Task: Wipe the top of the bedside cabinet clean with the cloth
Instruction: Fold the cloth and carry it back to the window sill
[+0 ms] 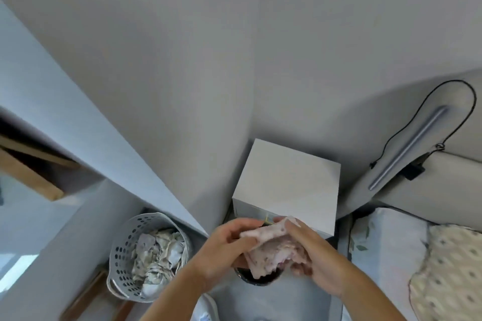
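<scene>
laundry basket: a pale perforated basket [146,255] stands on the floor at the left, heaped with crumpled fabric; it plays no part in the wiping.
left hand: the left hand [221,245] is curled onto the left edge of the cloth, thumb and fingers pinching it.
cloth: a pinkish speckled cloth [271,247] is bunched between both hands, in the air just short of the cabinet's near edge and above a dark round container that is mostly hidden. It looks soft, limp and light, and will likely flop unless gathered into a pad; a grip over the bunched middle should press best.
right hand: the right hand [313,255] is closed over the cloth's right side, fingers wrapped under it.
cabinet: the white bedside cabinet [289,177] sits in the wall corner; its flat top is bare and not yet touched by the cloth.
bed: a patterned pillow [448,276] lies at the right.
</scene>
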